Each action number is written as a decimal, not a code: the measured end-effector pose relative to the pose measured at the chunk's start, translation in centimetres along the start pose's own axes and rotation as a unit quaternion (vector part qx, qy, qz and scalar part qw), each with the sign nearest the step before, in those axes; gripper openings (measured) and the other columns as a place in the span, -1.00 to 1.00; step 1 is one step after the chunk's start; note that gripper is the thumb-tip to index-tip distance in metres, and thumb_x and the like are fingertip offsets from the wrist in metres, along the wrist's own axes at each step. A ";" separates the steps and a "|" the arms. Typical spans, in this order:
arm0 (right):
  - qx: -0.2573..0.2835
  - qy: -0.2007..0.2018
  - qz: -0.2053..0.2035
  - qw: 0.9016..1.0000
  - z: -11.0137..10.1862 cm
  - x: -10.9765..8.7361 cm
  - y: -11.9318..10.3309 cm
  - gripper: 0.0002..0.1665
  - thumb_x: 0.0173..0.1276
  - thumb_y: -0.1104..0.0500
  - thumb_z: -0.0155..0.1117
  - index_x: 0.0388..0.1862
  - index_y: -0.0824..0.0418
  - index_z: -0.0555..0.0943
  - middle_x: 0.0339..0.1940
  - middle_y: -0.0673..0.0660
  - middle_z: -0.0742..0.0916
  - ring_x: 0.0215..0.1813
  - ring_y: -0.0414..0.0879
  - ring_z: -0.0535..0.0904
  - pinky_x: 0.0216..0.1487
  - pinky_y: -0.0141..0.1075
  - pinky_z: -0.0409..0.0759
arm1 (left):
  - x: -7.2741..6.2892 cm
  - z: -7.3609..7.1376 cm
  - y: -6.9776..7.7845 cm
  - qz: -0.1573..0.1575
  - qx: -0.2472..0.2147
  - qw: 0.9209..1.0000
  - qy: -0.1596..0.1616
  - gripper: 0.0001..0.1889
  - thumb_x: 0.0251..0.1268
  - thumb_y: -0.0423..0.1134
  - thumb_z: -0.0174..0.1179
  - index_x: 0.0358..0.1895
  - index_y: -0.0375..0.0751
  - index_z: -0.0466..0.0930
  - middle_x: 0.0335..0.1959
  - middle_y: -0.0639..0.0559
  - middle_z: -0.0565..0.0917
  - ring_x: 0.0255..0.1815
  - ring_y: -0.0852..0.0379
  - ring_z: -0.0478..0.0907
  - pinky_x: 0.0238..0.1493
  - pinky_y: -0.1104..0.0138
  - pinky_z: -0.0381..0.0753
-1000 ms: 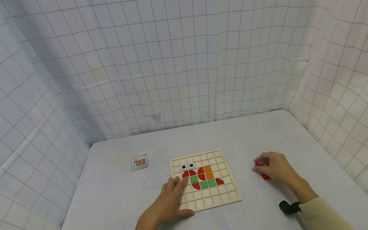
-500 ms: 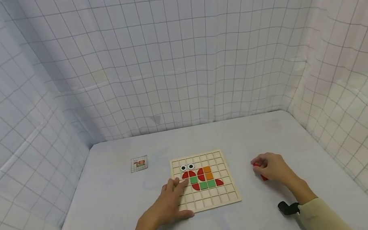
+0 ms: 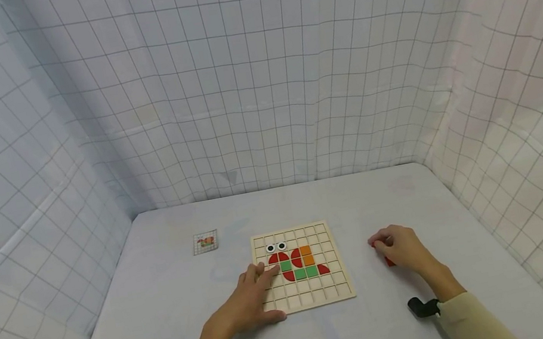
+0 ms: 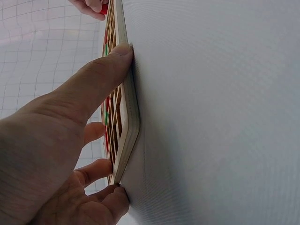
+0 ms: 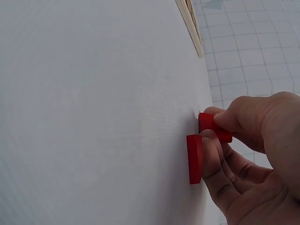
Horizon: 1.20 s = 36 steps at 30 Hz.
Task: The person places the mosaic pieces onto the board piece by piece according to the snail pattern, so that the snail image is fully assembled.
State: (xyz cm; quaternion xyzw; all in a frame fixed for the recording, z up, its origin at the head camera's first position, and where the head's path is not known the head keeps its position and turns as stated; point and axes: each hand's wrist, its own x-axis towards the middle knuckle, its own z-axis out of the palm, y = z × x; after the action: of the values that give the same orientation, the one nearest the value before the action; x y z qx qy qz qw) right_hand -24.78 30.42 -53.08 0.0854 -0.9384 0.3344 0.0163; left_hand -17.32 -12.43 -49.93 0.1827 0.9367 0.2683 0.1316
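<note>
A pale wooden grid board (image 3: 326, 293) lies in the middle of the table, with red, green and orange tiles and two eye tiles (image 3: 282, 246) set in it. My left hand (image 3: 247, 302) grips its near left corner, thumb along the front edge and other fingers at the left side; the index finger reaches over the grid. To the right of the board, my right hand (image 3: 405, 247) pinches a red tile (image 5: 205, 123) between thumb and fingertips. A second red tile (image 5: 194, 160) shows flat on the table beside the other fingers, partly under the hand in the head view.
A small picture card (image 3: 205, 242) with a coloured figure on a grid lies at the table's (image 3: 176, 307) back left. White gridded curtains (image 3: 260, 105) enclose the table at the back and both sides. Each wrist wears a black camera (image 3: 423, 307).
My right hand has shifted slightly left, the red tile moving out a little at its fingertips. My left hand stays on the board. The head view has tilted up a touch.
</note>
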 end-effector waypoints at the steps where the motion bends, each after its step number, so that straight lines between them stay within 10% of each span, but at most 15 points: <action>1: 0.000 0.001 0.000 1.000 0.0 0.0 0.0 -0.82 0.64 0.29 0.46 0.00 0.15 0.97 -0.01 0.18 0.89 -0.03 -0.03 0.80 0.00 -0.17 0.74 | 0.0 0.0 0.0 0.001 0.000 1.000 0.000 0.11 0.32 0.08 0.76 0.86 -0.08 0.35 0.72 -0.38 0.33 0.60 -0.36 0.38 0.59 -0.30 0.58; 18: 0.043 -0.009 -0.001 0.999 0.9 0.7 -1.1 -0.91 0.64 0.20 0.59 0.02 0.16 0.92 0.05 0.19 0.93 -0.18 -0.17 0.78 -0.30 -0.36 0.66 | 0.0 0.0 -0.1 -0.002 -0.003 1.000 0.003 0.11 0.31 0.08 0.77 0.85 -0.08 0.36 0.74 -0.38 0.32 0.63 -0.36 0.37 0.63 -0.31 0.55; 36: 0.062 -0.027 -0.037 0.997 3.3 1.8 -4.2 -0.83 0.69 0.28 0.48 0.12 0.14 0.90 0.00 0.07 0.88 -0.14 -0.20 0.69 -0.09 -0.36 0.65 | 0.0 0.0 0.0 0.004 -0.005 1.000 0.004 0.12 0.31 0.08 0.77 0.84 -0.13 0.36 0.74 -0.39 0.31 0.61 -0.38 0.37 0.61 -0.33 0.55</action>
State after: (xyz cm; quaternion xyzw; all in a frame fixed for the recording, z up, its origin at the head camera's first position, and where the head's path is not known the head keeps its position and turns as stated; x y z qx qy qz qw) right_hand -25.79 24.88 -52.91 0.1294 -0.9121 0.3889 -0.0019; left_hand -17.32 -12.42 -49.97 0.1848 0.9352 0.2738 0.1275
